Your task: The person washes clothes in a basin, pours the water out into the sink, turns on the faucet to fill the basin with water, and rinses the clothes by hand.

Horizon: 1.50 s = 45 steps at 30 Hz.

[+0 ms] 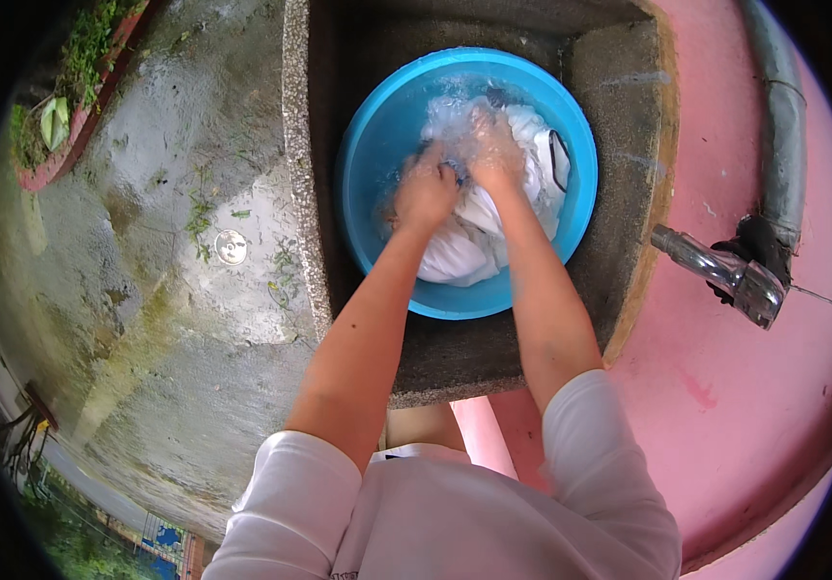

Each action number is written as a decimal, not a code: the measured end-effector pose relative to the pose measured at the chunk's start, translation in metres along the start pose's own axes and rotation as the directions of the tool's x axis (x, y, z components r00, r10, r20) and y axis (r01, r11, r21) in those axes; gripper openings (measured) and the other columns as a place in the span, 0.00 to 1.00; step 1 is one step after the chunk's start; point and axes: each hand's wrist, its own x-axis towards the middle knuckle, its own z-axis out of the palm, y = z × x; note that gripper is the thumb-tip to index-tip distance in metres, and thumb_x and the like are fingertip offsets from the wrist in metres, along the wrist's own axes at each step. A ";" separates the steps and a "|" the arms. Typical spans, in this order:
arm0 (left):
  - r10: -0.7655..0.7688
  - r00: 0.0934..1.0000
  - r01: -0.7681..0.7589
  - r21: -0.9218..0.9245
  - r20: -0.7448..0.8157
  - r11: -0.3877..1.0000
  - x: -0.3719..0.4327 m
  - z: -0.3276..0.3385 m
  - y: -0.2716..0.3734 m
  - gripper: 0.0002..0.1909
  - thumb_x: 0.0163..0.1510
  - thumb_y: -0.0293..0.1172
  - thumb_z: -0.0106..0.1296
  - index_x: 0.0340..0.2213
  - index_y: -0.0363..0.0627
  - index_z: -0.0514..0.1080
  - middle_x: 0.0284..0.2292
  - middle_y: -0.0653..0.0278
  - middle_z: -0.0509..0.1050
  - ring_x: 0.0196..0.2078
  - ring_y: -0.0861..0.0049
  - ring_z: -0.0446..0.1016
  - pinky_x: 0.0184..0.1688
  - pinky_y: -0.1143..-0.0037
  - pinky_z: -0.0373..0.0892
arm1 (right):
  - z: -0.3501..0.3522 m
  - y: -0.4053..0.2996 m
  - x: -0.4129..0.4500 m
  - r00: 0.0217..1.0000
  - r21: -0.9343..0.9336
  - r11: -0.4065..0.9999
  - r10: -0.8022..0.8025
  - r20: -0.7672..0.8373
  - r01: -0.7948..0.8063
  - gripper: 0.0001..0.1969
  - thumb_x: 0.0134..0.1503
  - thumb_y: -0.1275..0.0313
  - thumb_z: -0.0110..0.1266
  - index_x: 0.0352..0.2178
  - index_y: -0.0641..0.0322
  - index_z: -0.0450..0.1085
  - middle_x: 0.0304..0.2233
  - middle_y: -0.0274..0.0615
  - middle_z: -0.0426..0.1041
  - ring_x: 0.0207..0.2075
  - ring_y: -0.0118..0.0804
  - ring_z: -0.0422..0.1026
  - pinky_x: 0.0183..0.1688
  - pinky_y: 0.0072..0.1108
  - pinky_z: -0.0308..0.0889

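Observation:
White wet cloth [485, 210], seemingly a garment with a dark-trimmed edge [557, 158], lies bunched in water inside a round blue plastic basin [583, 196]. My left hand [427, 190] is curled into the cloth on the basin's left side, partly under water. Just to its right, my right hand [496, 152] grips the bunched cloth near the middle. Splashing water and bubbles blur the fingertips of both hands. A small dark patch [497, 96] shows at the cloth's far edge.
The basin sits inside a concrete sink [615, 109] with a speckled rim [298, 145]. A metal tap [720, 272] juts from the pink wall [713, 181] at right, below a grey pipe [782, 145]. Wet concrete ground [169, 326] with a round drain [230, 247] lies left.

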 end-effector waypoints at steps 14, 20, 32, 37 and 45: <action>-0.217 0.805 0.592 -0.772 0.552 0.231 -0.029 -0.058 0.055 0.16 0.57 0.38 0.43 0.38 0.36 0.70 0.30 0.59 0.73 0.30 0.74 0.72 0.32 0.73 0.68 | -0.042 -0.050 -0.069 0.980 0.261 0.965 0.066 -0.189 -0.015 0.16 0.58 0.60 0.43 0.23 0.59 0.67 0.19 0.54 0.71 0.25 0.59 0.71 0.29 0.42 0.64; -0.240 0.748 0.664 -0.685 0.619 0.301 -0.070 -0.066 0.058 0.13 0.57 0.35 0.43 0.30 0.37 0.71 0.25 0.65 0.72 0.24 0.82 0.69 0.27 0.78 0.66 | -0.038 -0.015 -0.064 0.953 0.262 0.945 0.246 -0.179 -0.195 0.16 0.59 0.61 0.42 0.25 0.62 0.68 0.21 0.56 0.71 0.27 0.62 0.70 0.29 0.43 0.62; 0.355 0.928 -0.364 0.074 0.112 0.928 -0.068 -0.064 0.077 0.21 0.43 0.29 0.59 0.41 0.47 0.66 0.48 0.51 0.59 0.48 0.51 0.61 0.49 0.63 0.63 | -0.052 0.078 -0.077 0.906 0.205 0.975 0.166 -0.389 -0.090 0.26 0.49 0.64 0.57 0.50 0.55 0.60 0.47 0.55 0.60 0.49 0.57 0.60 0.52 0.41 0.56; 0.214 0.974 -0.202 0.147 -0.072 0.968 0.003 -0.011 0.018 0.36 0.43 0.34 0.61 0.54 0.59 0.60 0.53 0.46 0.59 0.53 0.50 0.61 0.54 0.61 0.60 | 0.054 0.083 0.001 0.989 -0.198 0.976 -0.114 -0.094 0.093 0.41 0.47 0.52 0.59 0.58 0.56 0.53 0.57 0.62 0.52 0.59 0.56 0.52 0.57 0.40 0.52; -0.103 0.820 0.572 -0.808 0.562 0.144 0.025 0.019 0.019 0.27 0.56 0.49 0.47 0.52 0.48 0.62 0.44 0.59 0.70 0.43 0.67 0.71 0.41 0.70 0.71 | 0.028 0.018 -0.042 0.992 0.788 0.604 0.090 0.083 -0.121 0.25 0.50 0.63 0.55 0.47 0.68 0.64 0.37 0.53 0.74 0.40 0.46 0.74 0.41 0.29 0.67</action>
